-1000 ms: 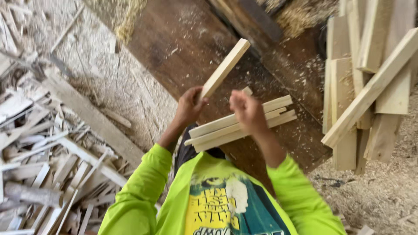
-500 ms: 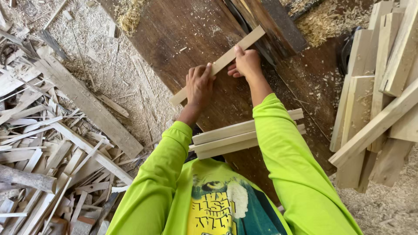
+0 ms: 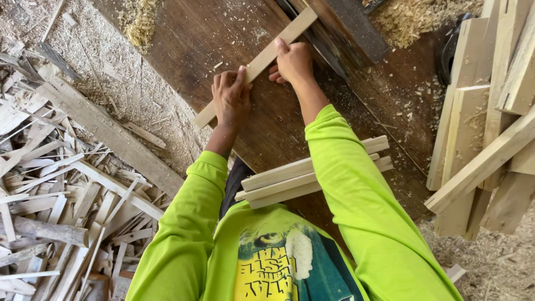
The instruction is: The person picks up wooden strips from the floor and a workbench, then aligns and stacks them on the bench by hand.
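A long pale wooden strip point(image 3: 267, 56) lies flat on the dark brown work table point(image 3: 212, 39), running diagonally from lower left to upper right. My left hand point(image 3: 228, 97) presses down on its lower part with the fingers over the strip. My right hand point(image 3: 292, 61) holds the strip higher up, close to a dark raised fence or guide point(image 3: 340, 28) at the top. Near my chest, a small stack of similar pale strips point(image 3: 309, 173) rests on the table, partly hidden by my right sleeve.
Leaning pale planks point(image 3: 485, 111) crowd the right side. A heap of wood offcuts and slats point(image 3: 61, 206) covers the ground at left, with a long board point(image 3: 111, 134) beside the table edge. Sawdust point(image 3: 418, 17) lies at the top and on the floor.
The strip went from being held up in my left hand to lying flat on the table under both hands, and it has since slid up toward the dark fence.
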